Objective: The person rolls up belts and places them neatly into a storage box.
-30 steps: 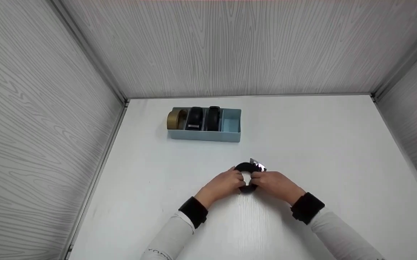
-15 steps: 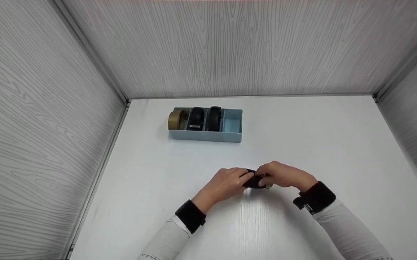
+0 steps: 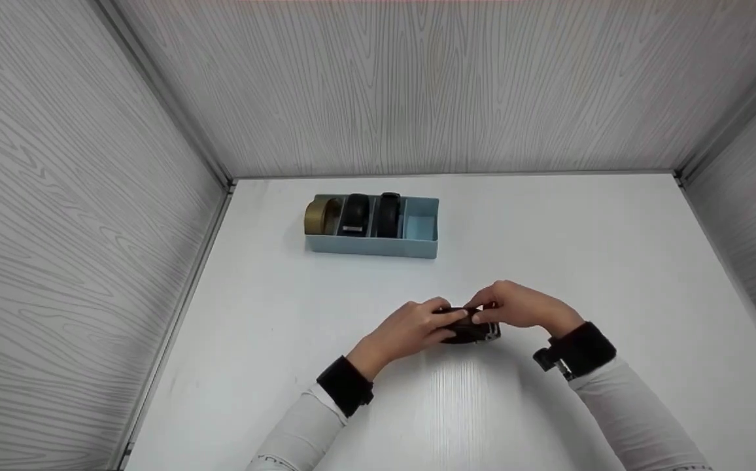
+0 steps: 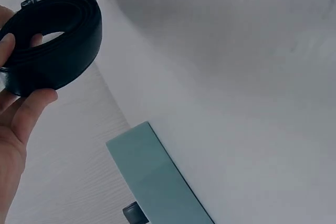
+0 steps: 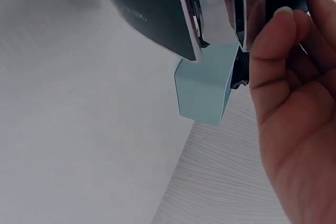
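Observation:
A black leather belt [image 3: 462, 332], rolled into a coil, is between both hands in the head view. My left hand [image 3: 411, 329] grips the left side of the coil, with the thumb on one edge and fingers under the other, as the left wrist view shows of the belt [image 4: 68, 66]. My right hand [image 3: 523, 306] pinches the black strap beside the shiny metal buckle [image 5: 157, 17], seen close in the right wrist view. The buckle sits on the coil's outer side, to the right. Part of the coil is hidden behind the fingers.
A light-blue divided box [image 3: 371, 246] stands further back on the white table [image 3: 581, 261]. From its left it holds a tan coil [image 3: 316, 217], a black rolled belt [image 3: 356, 210] with a buckle, and another black coil [image 3: 388, 216]. The rightmost compartment shows its bare floor. Grey wood-grain panels surround the table.
The coil has turned from showing its round opening to standing edge-on. My right hand has moved right and up, its grip now near the buckle. The box stays put.

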`<state>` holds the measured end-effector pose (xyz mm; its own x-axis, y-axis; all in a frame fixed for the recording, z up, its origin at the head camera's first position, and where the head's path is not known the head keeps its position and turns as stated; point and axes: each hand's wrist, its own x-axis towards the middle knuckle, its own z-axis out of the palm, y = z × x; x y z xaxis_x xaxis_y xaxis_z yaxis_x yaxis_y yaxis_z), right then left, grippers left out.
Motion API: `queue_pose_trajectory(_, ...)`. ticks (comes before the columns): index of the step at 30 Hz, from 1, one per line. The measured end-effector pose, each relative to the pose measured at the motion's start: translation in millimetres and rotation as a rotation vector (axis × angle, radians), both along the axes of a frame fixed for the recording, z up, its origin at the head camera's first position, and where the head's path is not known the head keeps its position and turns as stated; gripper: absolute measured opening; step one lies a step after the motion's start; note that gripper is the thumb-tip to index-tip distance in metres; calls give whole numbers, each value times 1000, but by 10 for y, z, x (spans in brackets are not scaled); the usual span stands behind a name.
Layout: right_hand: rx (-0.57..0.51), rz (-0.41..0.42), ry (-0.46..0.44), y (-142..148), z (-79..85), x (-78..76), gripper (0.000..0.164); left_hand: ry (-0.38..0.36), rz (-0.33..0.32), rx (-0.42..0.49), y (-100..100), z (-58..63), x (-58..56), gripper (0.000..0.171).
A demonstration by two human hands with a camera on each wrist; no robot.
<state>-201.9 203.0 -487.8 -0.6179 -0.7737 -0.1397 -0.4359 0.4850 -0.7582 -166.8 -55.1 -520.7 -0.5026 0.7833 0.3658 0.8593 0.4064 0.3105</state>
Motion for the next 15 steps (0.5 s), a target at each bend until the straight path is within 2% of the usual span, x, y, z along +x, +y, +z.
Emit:
queue_pose_trajectory(4, -79, -135, 151, 16, 17, 39, 27, -11, 71, 79, -19, -3, -3, 39)
queue_pose_trajectory(9, -252, -309, 310, 24, -46, 68, 30, 1, 198, 212, -67, 31, -61, 39)
queue_pose_trajectory(12, -330, -350, 332, 2, -102, 80, 33, 38, 277, 256, -104, 54, -118, 39)
queue_pose_trajectory(15, -347, -366, 315, -32, -167, 74, 38, 80, 348, 269, -137, 75, -172, 38)
